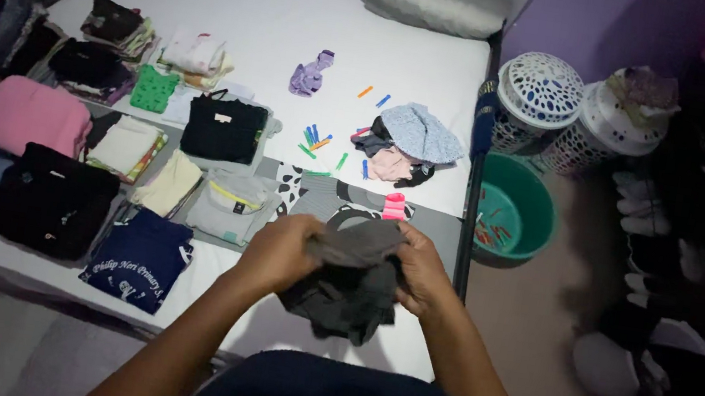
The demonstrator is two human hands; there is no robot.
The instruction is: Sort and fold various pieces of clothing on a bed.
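Head view, looking down over a white bed used as a sorting surface. Left hand and right hand both closed on a dark grey garment, fingers curled over its top edge, thumbs on the near side. Garment bunched and hanging between the hands, just above the near edge of the bed, lifted clear so the loose cloth can drop free rather than drag on the sheet.

Folded clothes laid in rows across the left half, each flat and apart enough to stay distinct: pink stack, black stack, navy shirt with its print up, black top, grey top, green cloth. Kept to one side, away from the unfolded things.

Loose pile of unsorted items lying crumpled toward the right side, topped by a pale blue cap. Coloured pegs scattered beside it, more of them gathered in the green basin on the floor just off the bed's corner. Two white lattice baskets behind the basin against the purple wall. Small lilac piece alone mid-bed.
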